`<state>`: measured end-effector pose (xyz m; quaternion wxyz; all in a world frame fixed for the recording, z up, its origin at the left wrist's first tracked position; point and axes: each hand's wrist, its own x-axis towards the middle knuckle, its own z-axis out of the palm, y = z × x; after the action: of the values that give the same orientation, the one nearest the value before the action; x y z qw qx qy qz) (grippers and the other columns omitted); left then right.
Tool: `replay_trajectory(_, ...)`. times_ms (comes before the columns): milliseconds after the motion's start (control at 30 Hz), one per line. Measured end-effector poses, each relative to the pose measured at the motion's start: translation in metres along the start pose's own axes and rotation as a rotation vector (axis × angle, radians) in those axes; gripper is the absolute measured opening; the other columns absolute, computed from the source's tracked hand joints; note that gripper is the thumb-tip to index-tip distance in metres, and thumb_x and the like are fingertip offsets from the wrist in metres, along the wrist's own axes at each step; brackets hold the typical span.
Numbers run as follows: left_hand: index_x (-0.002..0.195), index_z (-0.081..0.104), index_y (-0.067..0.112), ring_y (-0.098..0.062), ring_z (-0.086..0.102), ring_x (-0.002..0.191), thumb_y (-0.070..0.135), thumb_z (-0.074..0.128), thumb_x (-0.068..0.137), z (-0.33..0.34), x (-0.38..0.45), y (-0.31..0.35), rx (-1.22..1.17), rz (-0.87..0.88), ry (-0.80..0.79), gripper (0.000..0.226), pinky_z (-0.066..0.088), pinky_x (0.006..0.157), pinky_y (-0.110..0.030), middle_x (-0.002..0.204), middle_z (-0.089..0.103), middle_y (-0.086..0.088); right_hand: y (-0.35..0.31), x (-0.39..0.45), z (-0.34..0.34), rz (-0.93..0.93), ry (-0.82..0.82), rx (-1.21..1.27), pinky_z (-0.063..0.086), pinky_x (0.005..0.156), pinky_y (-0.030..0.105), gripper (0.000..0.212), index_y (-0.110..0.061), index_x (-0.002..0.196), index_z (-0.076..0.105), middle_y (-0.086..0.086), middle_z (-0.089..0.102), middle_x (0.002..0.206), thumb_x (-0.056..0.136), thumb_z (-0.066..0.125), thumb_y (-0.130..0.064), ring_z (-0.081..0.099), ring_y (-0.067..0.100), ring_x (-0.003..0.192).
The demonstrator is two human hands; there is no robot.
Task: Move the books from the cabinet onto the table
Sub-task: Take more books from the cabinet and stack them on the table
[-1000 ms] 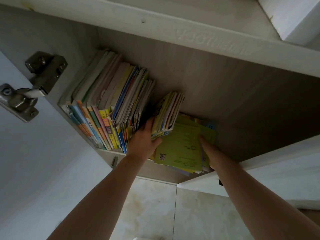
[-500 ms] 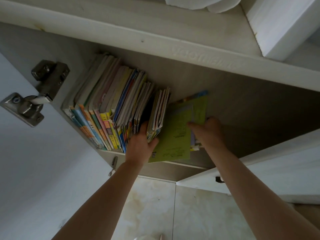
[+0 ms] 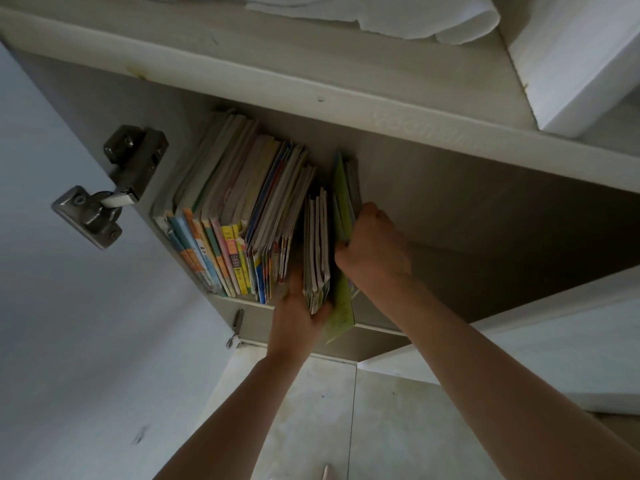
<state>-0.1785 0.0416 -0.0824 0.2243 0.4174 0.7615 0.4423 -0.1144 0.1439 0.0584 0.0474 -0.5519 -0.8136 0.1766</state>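
Observation:
A row of thin colourful books stands upright at the left end of the open cabinet shelf. To its right a small bundle of booklets stands on edge, with my left hand gripping its lower front edge from the left side. Pressed against that bundle are green-covered books, now upright, and my right hand is closed on them from the right. Both hands squeeze the two groups together.
The left cabinet door hangs open on a metal hinge. The right door is open too. White cloth lies on the cabinet top. Pale floor tiles show below.
The green books lay flat on the shelf; my right hand tipped them up and pushed them left against the bundle. My left hand kept its hold as the bundle straightened.

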Motion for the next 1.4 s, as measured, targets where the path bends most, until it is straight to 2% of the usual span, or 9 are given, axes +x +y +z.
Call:
replay_trajectory(233,0.154,-0.004,0.021,0.007,0.025,0.139,0.020,0.082,0.075,-0.016,-0.011,0.015,-0.312,0.144,-0.372,0.116,0.030,0.106,-0.008,0.156,0.018,0.019,0.016,0.003,-0.003,0.082,-0.042,0.166,0.051,0.079,0.039,0.048,-0.009,0.123,0.038,0.015,0.054,0.117,0.087,0.063,-0.030,0.058,0.036,0.104)
replay_trajectory(333,0.152,-0.012,0.027,0.004,0.017,0.143,0.025,0.090,0.063,-0.006,-0.019,0.015,-0.263,0.154,-0.345,0.135,0.033,0.109,-0.016,0.156,0.001,0.025,0.020,0.002,-0.004,0.074,-0.022,0.201,0.053,0.081,0.042,0.043,-0.009,0.119,0.042,0.014,0.058,0.112,0.088,0.063,-0.030,0.060,0.035,0.100)
replay_trajectory(467,0.153,-0.002,0.027,-0.017,0.040,0.136,0.031,0.078,0.067,0.008,-0.022,0.011,-0.180,0.126,-0.131,0.117,0.053,0.096,-0.043,0.155,0.022,0.005,0.023,0.002,-0.004,0.056,-0.032,0.238,0.055,0.081,0.046,0.043,-0.012,0.117,0.042,0.013,0.060,0.106,0.084,0.065,-0.029,0.062,0.033,0.094)
replay_trajectory(733,0.151,0.014,0.032,-0.006,0.049,0.129,0.035,0.078,0.075,-0.004,-0.013,0.006,-0.209,0.176,-0.185,0.100,0.050,0.097,-0.026,0.145,0.036,0.018,0.029,0.010,-0.001,0.056,-0.061,0.219,0.055,0.079,0.045,0.052,-0.007,0.122,0.035,0.016,0.061,0.101,0.083,0.067,-0.023,0.062,0.037,0.093)
replay_trajectory(867,0.149,0.027,0.024,-0.011,0.049,0.130,0.035,0.078,0.076,-0.014,-0.001,-0.014,-0.216,0.174,-0.218,0.089,0.051,0.099,-0.042,0.144,0.047,0.006,0.035,0.011,-0.003,0.008,-0.046,0.172,0.052,0.079,0.041,0.056,-0.004,0.127,0.041,0.019,0.063,0.111,0.083,0.068,-0.024,0.061,0.039,0.101)
replay_trajectory(967,0.148,0.030,0.021,-0.018,0.048,0.131,0.052,0.066,0.077,-0.005,-0.002,-0.003,-0.005,0.172,-0.047,0.085,0.047,0.103,-0.037,0.144,0.046,-0.002,0.029,0.011,0.002,-0.013,-0.040,0.146,0.054,0.079,0.042,0.067,-0.001,0.133,0.036,0.020,0.059,0.117,0.080,0.071,-0.021,0.061,0.038,0.103)
replay_trajectory(1067,0.143,0.036,0.024,-0.020,0.059,0.113,0.065,0.063,0.072,0.011,-0.006,0.016,-0.082,-0.043,0.152,0.086,0.055,0.091,-0.034,0.135,0.054,-0.004,0.017,0.007,0.009,-0.035,-0.048,0.118,0.053,0.084,0.042,0.078,-0.005,0.141,0.028,0.019,0.054,0.127,0.079,0.072,-0.022,0.059,0.037,0.108)
replay_trajectory(1233,0.097,0.067,0.005,-0.028,0.068,0.078,0.051,0.060,0.071,0.012,0.017,-0.002,-0.177,-0.140,0.278,0.053,0.058,0.066,-0.030,0.079,0.069,-0.006,-0.007,0.004,0.025,-0.034,-0.143,0.007,0.049,0.089,0.042,0.104,-0.017,0.152,-0.006,0.016,0.041,0.140,0.082,0.070,-0.020,0.054,0.035,0.117)
replay_trajectory(1400,0.109,0.067,0.016,-0.016,0.069,0.095,0.044,0.068,0.072,0.005,0.019,-0.007,-0.252,-0.159,0.297,0.047,0.058,0.077,-0.028,0.099,0.072,0.001,-0.004,0.010,0.021,0.017,-0.188,-0.023,0.050,0.090,0.042,0.103,-0.024,0.152,-0.012,0.017,0.055,0.128,0.083,0.065,-0.013,0.058,0.035,0.111)
